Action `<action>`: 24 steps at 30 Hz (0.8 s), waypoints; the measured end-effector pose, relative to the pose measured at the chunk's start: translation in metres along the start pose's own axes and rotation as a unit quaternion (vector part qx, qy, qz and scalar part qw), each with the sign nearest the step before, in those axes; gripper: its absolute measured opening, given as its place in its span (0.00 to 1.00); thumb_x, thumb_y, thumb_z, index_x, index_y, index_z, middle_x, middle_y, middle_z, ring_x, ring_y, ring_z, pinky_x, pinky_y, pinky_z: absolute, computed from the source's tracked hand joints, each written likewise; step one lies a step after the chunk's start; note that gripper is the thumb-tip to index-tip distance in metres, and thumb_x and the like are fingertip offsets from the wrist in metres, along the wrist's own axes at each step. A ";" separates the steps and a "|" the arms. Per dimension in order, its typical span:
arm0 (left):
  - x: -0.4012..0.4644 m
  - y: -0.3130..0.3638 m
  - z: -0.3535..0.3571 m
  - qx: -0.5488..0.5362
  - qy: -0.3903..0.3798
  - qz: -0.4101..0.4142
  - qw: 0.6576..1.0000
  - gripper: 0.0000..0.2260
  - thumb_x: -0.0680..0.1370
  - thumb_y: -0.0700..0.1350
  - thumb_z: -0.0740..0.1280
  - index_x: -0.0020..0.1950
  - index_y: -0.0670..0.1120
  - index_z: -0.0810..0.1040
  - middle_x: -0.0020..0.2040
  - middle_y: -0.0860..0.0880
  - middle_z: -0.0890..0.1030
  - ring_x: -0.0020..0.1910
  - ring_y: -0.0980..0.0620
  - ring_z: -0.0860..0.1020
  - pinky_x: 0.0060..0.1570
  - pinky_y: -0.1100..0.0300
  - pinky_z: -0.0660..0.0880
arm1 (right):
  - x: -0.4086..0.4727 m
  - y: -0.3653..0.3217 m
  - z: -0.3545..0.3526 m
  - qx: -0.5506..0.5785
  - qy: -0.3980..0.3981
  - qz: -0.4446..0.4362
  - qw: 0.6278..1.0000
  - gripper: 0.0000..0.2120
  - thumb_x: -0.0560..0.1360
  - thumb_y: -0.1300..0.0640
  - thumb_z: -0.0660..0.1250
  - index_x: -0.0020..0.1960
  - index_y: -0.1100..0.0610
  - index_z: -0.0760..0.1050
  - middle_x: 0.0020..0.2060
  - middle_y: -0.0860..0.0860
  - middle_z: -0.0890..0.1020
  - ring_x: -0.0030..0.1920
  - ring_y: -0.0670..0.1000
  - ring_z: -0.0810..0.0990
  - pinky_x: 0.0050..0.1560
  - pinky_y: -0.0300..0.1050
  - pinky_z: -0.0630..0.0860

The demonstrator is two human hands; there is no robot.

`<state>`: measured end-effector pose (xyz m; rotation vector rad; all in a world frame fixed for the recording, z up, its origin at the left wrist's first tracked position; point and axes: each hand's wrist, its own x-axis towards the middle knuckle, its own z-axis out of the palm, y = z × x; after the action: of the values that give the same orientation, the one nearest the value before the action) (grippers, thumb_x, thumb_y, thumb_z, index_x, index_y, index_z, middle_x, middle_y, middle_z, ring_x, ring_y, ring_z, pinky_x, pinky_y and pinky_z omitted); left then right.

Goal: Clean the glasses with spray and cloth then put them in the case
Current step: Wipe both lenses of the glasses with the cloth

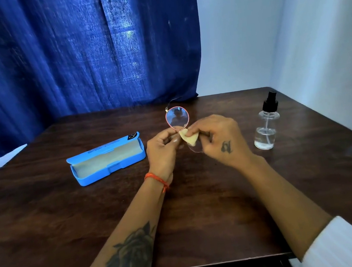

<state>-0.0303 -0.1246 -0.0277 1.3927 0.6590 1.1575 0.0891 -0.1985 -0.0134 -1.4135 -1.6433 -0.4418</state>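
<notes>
— Head view: where are the glasses (177, 118)?
— Above the table (204, 209), between your hands. Your left hand (162, 149) pinches the pink frame near the bridge; your right hand (219, 138) has its fingers (195, 130) clamped on the yellow cloth (189, 137) against the lower lens.
— And the rest?
— Open blue case (108, 158) to your left, spray bottle (267, 124) to your right.

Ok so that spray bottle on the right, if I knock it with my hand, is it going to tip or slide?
The spray bottle would probably tip rather than slide: it stands tall and narrow with a black pump on top. It looks clear and only about a quarter full, so it is likely light and easily toppled. On its side, its round body may roll.
</notes>
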 end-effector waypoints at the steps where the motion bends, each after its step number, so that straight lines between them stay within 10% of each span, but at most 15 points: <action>1: 0.000 0.000 0.000 0.001 -0.004 -0.003 1.000 0.08 0.74 0.33 0.65 0.48 0.44 0.80 0.44 0.48 0.82 0.44 0.55 0.78 0.43 0.64 0.76 | 0.001 0.002 -0.001 0.025 0.001 0.031 0.999 0.12 0.65 0.70 0.68 0.43 0.57 0.84 0.41 0.51 0.85 0.41 0.50 0.82 0.42 0.44 0.78; 7: 0.002 -0.001 -0.001 -0.057 0.021 -0.015 0.998 0.05 0.73 0.38 0.69 0.48 0.40 0.81 0.41 0.47 0.81 0.36 0.56 0.76 0.41 0.66 0.76 | 0.003 0.007 -0.009 0.123 -0.003 0.216 0.969 0.13 0.65 0.67 0.73 0.41 0.49 0.82 0.33 0.41 0.82 0.34 0.39 0.80 0.37 0.33 0.78; 17: 0.005 0.000 -0.003 -0.138 0.053 -0.050 0.988 0.03 0.73 0.37 0.69 0.44 0.44 0.81 0.34 0.53 0.82 0.32 0.60 0.77 0.36 0.69 0.76 | -0.001 0.003 -0.014 0.348 -0.009 0.463 0.815 0.09 0.68 0.71 0.70 0.40 0.58 0.80 0.39 0.58 0.84 0.37 0.51 0.83 0.33 0.38 0.80; 24: 0.001 -0.001 0.004 -0.040 -0.006 0.012 0.999 0.03 0.73 0.36 0.69 0.44 0.42 0.81 0.37 0.49 0.80 0.30 0.60 0.75 0.35 0.69 0.75 | 0.014 0.001 -0.013 0.110 0.108 0.222 0.963 0.13 0.72 0.62 0.68 0.50 0.45 0.80 0.40 0.41 0.82 0.41 0.45 0.81 0.44 0.41 0.77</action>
<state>-0.0262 -0.1245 -0.0282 1.3421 0.5823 1.1805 0.0955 -0.1998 0.0043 -1.4549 -1.1176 -0.1418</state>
